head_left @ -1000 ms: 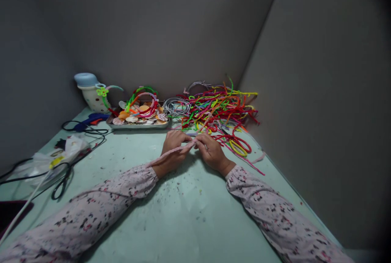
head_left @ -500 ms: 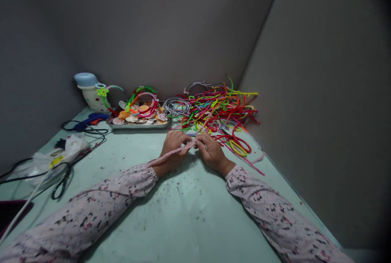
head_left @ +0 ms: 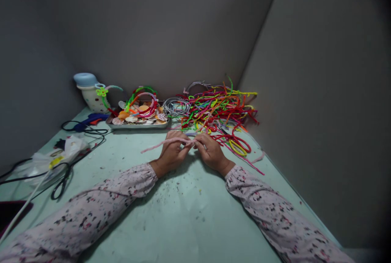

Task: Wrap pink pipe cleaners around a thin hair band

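A pale pink pipe cleaner [head_left: 155,145] runs across the back of my left hand [head_left: 173,149], its free end sticking out to the left above the table. My left hand is closed, pinching it near the fingertips. My right hand [head_left: 210,152] is closed too, with thumb and forefinger gripping the same pipe cleaner where the two hands meet. The fingers hide the exact spot where it is held. Just behind and right of my right hand lie red and yellow pipe cleaner loops [head_left: 240,146].
Behind my hands are a metal tray [head_left: 137,126] of shells, a grey wire coil [head_left: 177,107] and a heap of coloured pipe cleaners [head_left: 220,104]. A bottle [head_left: 91,96], black cables [head_left: 69,169] and a plastic bag [head_left: 75,144] occupy the left. Walls border the table.
The free end of the pink pipe cleaner has swung up and away from my left wrist and now points left over the hand. Both hands stay almost in place.
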Motion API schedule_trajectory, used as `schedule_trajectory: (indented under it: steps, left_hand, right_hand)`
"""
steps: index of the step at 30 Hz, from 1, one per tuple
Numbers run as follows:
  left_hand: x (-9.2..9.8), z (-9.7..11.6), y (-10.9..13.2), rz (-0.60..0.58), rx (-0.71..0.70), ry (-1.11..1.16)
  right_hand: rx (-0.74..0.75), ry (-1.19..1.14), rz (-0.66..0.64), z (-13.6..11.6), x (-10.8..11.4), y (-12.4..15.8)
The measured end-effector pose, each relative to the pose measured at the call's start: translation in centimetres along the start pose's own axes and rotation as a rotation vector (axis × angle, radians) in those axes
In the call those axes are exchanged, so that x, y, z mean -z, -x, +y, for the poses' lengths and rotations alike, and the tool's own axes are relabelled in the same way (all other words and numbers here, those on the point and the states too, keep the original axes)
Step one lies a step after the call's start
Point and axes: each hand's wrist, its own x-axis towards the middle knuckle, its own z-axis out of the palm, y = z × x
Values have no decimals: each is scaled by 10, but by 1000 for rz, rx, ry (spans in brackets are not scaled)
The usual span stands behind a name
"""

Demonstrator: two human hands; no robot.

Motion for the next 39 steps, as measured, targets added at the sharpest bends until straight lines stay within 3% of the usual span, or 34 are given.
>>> schedule_trajectory:
  steps: [6, 17, 28, 39]
  left_hand:
    - [-4, -2, 0, 72, -11, 97]
    - [-6, -3, 2, 53, 66, 213]
    - [-5, -4, 0, 22, 61, 161]
    - [-4, 0, -3, 77, 57, 132]
  right_hand:
    - [13, 2, -6, 0, 0, 0]
    - [19, 8, -18, -1, 1, 0]
    - [3, 9, 9, 1, 0, 0]
    - [-11, 16, -15, 1, -1, 0]
